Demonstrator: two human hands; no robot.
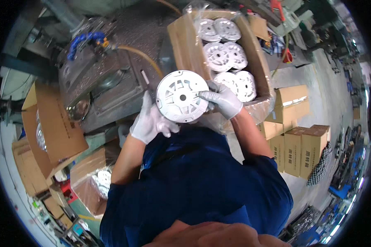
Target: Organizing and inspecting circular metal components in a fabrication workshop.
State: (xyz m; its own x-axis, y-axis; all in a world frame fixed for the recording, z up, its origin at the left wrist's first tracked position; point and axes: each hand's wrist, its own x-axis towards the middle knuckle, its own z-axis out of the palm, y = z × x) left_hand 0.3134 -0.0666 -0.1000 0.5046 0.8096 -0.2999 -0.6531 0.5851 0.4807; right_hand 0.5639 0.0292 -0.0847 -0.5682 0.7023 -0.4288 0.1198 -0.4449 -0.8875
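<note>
In front of my chest is a round, silver-white cast metal disc (pixel 177 110) with spoke-like ribs, cut-outs and a dark centre hole. My right hand (pixel 223 98), in a pale glove, pinches its right edge, thumb on the face and fingers behind. My left hand (pixel 149 123), gloved too, is at the disc's lower left rim with thumb and fingers spread; whether it touches the rim I cannot tell. Just beyond my right hand, an open cardboard box (pixel 181 45) lined with clear plastic holds stacks of similar discs (pixel 217 57).
At the left stands a dark metal machine bed (pixel 123 92) with a blue segmented hose (pixel 84 40). Open cartons (pixel 66 140) and a plastic-lined box (pixel 83 191) with metal parts sit lower left. Closed cartons (pixel 292 150) are stacked on the floor at right.
</note>
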